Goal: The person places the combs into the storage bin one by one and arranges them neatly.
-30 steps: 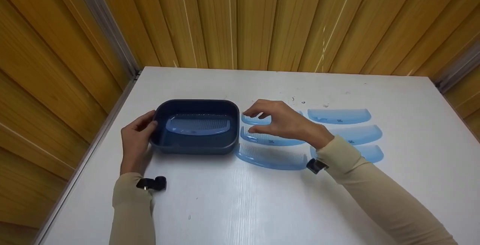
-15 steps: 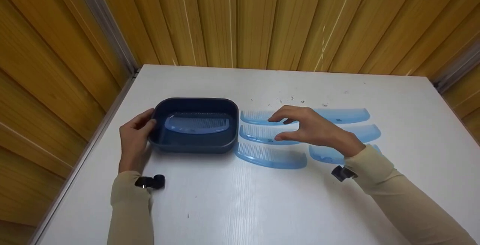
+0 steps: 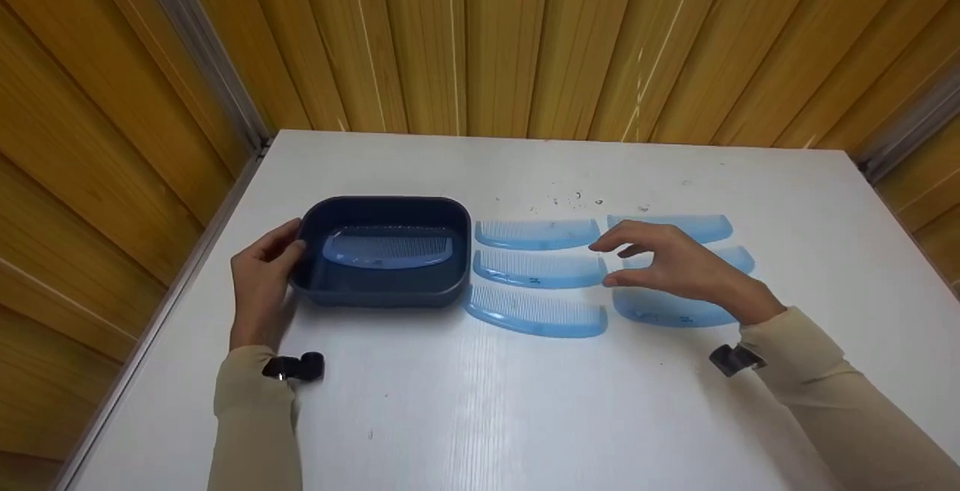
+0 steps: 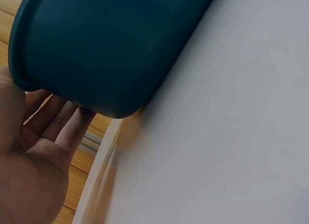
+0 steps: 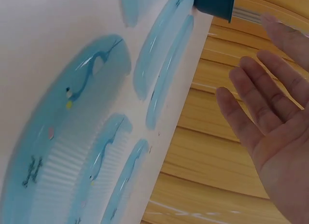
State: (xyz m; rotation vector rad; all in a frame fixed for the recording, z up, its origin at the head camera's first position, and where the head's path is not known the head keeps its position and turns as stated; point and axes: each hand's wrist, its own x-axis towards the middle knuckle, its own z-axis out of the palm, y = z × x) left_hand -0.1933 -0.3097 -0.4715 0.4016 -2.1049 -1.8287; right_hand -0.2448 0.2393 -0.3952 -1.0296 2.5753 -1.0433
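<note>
A dark blue rectangular box [image 3: 379,299] stands on the white table, one light blue comb [image 3: 388,260] lying inside. My left hand [image 3: 260,284] holds the box's left side, thumb at the rim and fingers against the outer wall [image 4: 96,50]. To the right lie a column of three combs, the back one [image 3: 536,239], the middle one [image 3: 540,273] and the front one [image 3: 536,320]. Three more form a second column, including a front comb [image 3: 660,314]. Above that column hovers my right hand [image 3: 679,269], thumb and fingers apart, holding nothing; it partly hides these combs.
The white table [image 3: 420,416] ends at a yellow wood-plank wall [image 3: 502,40] behind. Similar planks stand along the left side. A black wrist camera [image 3: 296,366] is strapped on each sleeve. Small dark marks dot the tabletop behind the combs.
My right hand has moved right, away from the box, from over the nearer column of combs to the farther one, uncovering the nearer combs. The left hand stays at the box.
</note>
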